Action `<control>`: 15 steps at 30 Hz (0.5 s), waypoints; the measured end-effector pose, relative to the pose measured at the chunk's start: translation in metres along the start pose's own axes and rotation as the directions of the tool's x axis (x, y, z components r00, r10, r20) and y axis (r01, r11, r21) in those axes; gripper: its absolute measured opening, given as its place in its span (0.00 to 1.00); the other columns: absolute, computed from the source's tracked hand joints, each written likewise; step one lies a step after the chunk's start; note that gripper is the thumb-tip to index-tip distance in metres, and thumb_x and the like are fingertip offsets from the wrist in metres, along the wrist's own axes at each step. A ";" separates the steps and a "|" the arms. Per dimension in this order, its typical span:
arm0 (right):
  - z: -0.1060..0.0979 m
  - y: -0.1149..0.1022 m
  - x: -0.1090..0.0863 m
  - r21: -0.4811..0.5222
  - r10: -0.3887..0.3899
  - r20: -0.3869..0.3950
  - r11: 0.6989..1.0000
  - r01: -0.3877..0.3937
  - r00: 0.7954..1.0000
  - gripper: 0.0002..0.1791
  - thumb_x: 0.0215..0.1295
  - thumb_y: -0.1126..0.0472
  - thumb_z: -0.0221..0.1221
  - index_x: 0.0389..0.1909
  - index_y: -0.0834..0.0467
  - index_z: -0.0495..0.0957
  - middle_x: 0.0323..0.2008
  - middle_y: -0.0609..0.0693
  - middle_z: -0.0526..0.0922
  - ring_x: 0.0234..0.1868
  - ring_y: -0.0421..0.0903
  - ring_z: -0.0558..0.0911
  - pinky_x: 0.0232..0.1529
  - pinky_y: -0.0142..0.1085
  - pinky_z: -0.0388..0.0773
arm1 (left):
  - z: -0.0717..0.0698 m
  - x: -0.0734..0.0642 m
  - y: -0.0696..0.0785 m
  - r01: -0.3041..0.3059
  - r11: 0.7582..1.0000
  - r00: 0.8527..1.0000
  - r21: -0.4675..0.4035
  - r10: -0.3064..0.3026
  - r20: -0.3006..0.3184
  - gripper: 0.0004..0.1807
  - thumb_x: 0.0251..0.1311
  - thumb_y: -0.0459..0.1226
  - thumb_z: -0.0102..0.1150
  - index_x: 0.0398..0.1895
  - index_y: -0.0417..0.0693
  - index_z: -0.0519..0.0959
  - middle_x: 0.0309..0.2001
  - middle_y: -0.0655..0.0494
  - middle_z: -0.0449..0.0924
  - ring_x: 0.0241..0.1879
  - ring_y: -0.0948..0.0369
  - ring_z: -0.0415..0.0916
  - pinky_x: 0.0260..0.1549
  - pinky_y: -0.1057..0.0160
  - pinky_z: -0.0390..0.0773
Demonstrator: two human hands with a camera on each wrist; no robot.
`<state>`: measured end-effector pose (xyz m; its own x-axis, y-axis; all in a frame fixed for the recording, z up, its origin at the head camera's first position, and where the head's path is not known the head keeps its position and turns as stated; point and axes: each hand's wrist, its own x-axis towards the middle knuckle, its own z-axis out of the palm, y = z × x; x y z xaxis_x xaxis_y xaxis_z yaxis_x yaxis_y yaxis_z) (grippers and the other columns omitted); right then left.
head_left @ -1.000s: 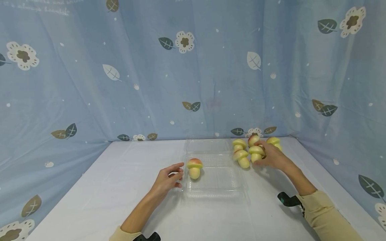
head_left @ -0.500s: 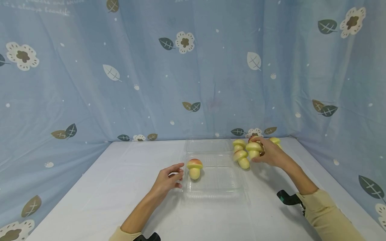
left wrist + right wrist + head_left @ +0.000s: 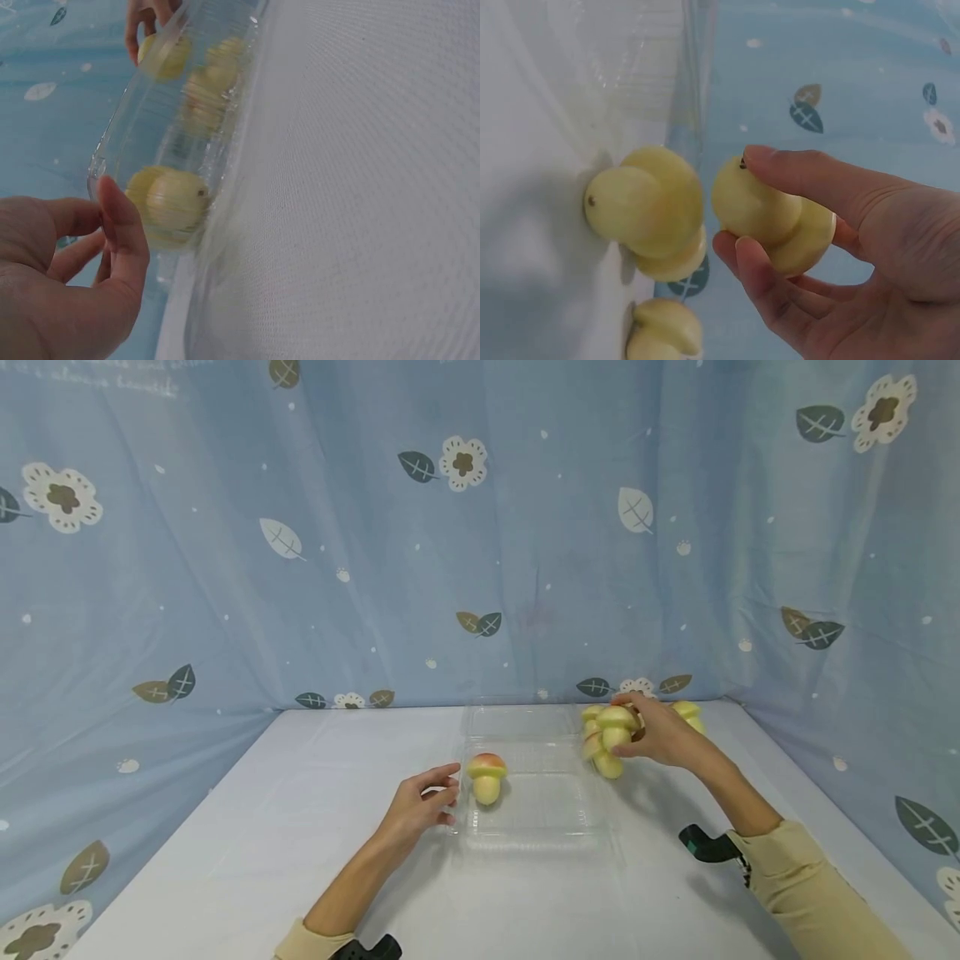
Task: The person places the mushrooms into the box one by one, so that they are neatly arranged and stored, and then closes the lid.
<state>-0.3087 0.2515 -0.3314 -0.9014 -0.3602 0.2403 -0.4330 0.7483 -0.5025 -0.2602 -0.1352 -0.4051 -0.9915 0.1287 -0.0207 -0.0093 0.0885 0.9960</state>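
Note:
My right hand (image 3: 663, 735) pinches a yellow-green toy mushroom (image 3: 617, 723) between thumb and fingertips. In the right wrist view this mushroom (image 3: 754, 202) hangs off the table, beside other mushrooms (image 3: 649, 202) that lie there. My left hand (image 3: 416, 806) is at the left edge of a clear plastic container (image 3: 540, 806); in the left wrist view its thumb and fingers (image 3: 124, 232) pinch the container's rim (image 3: 97, 169). One mushroom with a reddish cap (image 3: 487, 779) lies in the left part of the container. The held mushroom partly hides those behind it in the head view.
Right of the container lie several mushrooms (image 3: 608, 766), with another mushroom (image 3: 687, 714) behind the right hand. The container's clear lid (image 3: 521, 721) lies opened toward the back. A blue patterned curtain (image 3: 480, 543) rises behind the white table (image 3: 315, 793).
My right hand has lifted the mushroom from the group and carried it left, toward the container. The left hand has stayed at the container's edge.

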 end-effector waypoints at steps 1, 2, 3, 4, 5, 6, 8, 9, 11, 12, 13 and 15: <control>0.000 -0.001 0.000 0.004 -0.003 -0.001 1.000 0.003 1.000 0.40 0.54 0.60 0.72 0.65 0.65 0.65 0.52 0.64 0.76 0.45 0.55 0.79 0.36 0.39 0.81 | 0.000 0.000 0.000 -0.001 1.000 1.000 0.002 0.001 0.000 0.23 0.66 0.30 0.56 0.64 0.44 0.74 0.48 0.47 0.73 0.37 0.59 0.74 0.26 0.69 0.81; 0.001 -0.003 0.001 0.010 -0.010 0.000 1.000 0.010 1.000 0.39 0.54 0.60 0.72 0.65 0.65 0.66 0.51 0.64 0.76 0.45 0.54 0.79 0.36 0.39 0.81 | 0.000 0.000 -0.001 -0.002 1.000 1.000 0.002 0.002 0.000 0.23 0.66 0.30 0.56 0.64 0.43 0.74 0.48 0.47 0.73 0.37 0.60 0.74 0.26 0.69 0.81; 0.001 -0.005 0.001 0.015 -0.009 0.003 1.000 0.009 1.000 0.39 0.54 0.61 0.72 0.65 0.64 0.66 0.50 0.63 0.77 0.44 0.53 0.80 0.36 0.38 0.81 | 0.000 0.000 -0.001 -0.003 1.000 1.000 0.002 0.003 0.000 0.23 0.66 0.30 0.57 0.64 0.43 0.74 0.48 0.47 0.73 0.37 0.60 0.74 0.26 0.68 0.81; 0.001 -0.006 0.002 0.020 -0.009 0.009 1.000 0.009 1.000 0.39 0.54 0.61 0.72 0.66 0.64 0.65 0.50 0.62 0.77 0.43 0.52 0.80 0.36 0.37 0.81 | 0.000 0.000 -0.001 -0.004 1.000 1.000 0.001 0.004 -0.002 0.23 0.65 0.30 0.57 0.64 0.43 0.74 0.47 0.47 0.73 0.36 0.60 0.74 0.26 0.68 0.81; 0.001 -0.008 0.003 0.026 -0.005 0.017 1.000 0.005 1.000 0.39 0.54 0.61 0.72 0.66 0.63 0.65 0.49 0.61 0.77 0.43 0.51 0.80 0.36 0.37 0.81 | 0.000 0.001 -0.001 -0.004 1.000 1.000 0.002 0.004 -0.002 0.23 0.65 0.30 0.57 0.64 0.42 0.74 0.47 0.48 0.73 0.36 0.60 0.74 0.26 0.68 0.81; 0.001 -0.010 0.004 0.027 -0.008 0.024 1.000 0.007 1.000 0.39 0.55 0.61 0.72 0.66 0.62 0.65 0.49 0.61 0.77 0.42 0.51 0.80 0.36 0.37 0.81 | 0.000 0.001 -0.001 -0.004 1.000 1.000 0.002 0.004 -0.002 0.23 0.65 0.30 0.57 0.64 0.42 0.74 0.47 0.48 0.73 0.36 0.60 0.74 0.26 0.69 0.81; 0.001 -0.014 0.005 0.030 -0.011 0.038 1.000 0.010 0.999 0.39 0.54 0.61 0.72 0.66 0.62 0.65 0.49 0.60 0.77 0.42 0.50 0.81 0.37 0.37 0.81 | 0.000 0.001 -0.001 -0.004 1.000 1.000 0.003 0.004 -0.002 0.23 0.65 0.30 0.57 0.64 0.42 0.74 0.47 0.48 0.73 0.36 0.60 0.74 0.26 0.69 0.81; 0.001 -0.016 0.006 0.027 -0.012 0.044 1.000 0.010 0.999 0.39 0.54 0.61 0.72 0.66 0.61 0.65 0.49 0.60 0.77 0.41 0.50 0.81 0.37 0.37 0.81 | 0.000 0.001 -0.001 -0.004 1.000 1.000 0.004 0.004 0.000 0.23 0.65 0.30 0.56 0.65 0.42 0.74 0.47 0.48 0.73 0.36 0.60 0.74 0.27 0.69 0.81; 0.002 -0.022 0.008 0.027 -0.020 0.056 0.999 0.018 0.998 0.40 0.54 0.61 0.72 0.66 0.61 0.65 0.50 0.60 0.77 0.42 0.50 0.81 0.39 0.38 0.82 | 0.000 0.001 -0.001 -0.004 1.000 1.000 0.004 0.004 0.001 0.23 0.65 0.30 0.56 0.65 0.42 0.74 0.47 0.48 0.73 0.36 0.60 0.74 0.27 0.69 0.81; 0.002 -0.025 0.008 0.028 -0.027 0.060 0.999 0.026 0.998 0.40 0.54 0.60 0.72 0.66 0.61 0.65 0.50 0.61 0.77 0.42 0.50 0.82 0.39 0.39 0.82 | 0.000 0.000 -0.001 -0.004 1.000 1.000 0.003 0.004 0.002 0.23 0.65 0.30 0.57 0.65 0.42 0.74 0.47 0.48 0.73 0.37 0.60 0.74 0.27 0.69 0.81; 0.002 -0.028 0.009 0.031 -0.032 0.066 0.999 0.031 0.997 0.40 0.54 0.60 0.72 0.67 0.61 0.65 0.50 0.60 0.77 0.42 0.50 0.82 0.39 0.39 0.82 | 0.000 0.000 0.000 -0.005 1.000 1.000 0.002 0.005 0.002 0.23 0.65 0.30 0.57 0.65 0.43 0.73 0.47 0.48 0.73 0.37 0.60 0.74 0.27 0.69 0.81; 0.003 -0.032 0.011 0.043 -0.049 0.077 0.998 0.045 0.996 0.40 0.54 0.59 0.72 0.67 0.61 0.64 0.51 0.61 0.76 0.41 0.49 0.82 0.39 0.39 0.82 | 0.000 -0.001 0.000 -0.004 1.000 1.000 0.002 0.004 0.002 0.23 0.66 0.30 0.57 0.65 0.43 0.73 0.47 0.48 0.73 0.37 0.59 0.74 0.27 0.68 0.81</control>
<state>-0.3042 0.2216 -0.3151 -0.8765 -0.4381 0.1996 -0.4730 0.7066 -0.5262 -0.2594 -0.1353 -0.4048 -0.9912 0.1312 -0.0167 -0.0049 0.0899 0.9959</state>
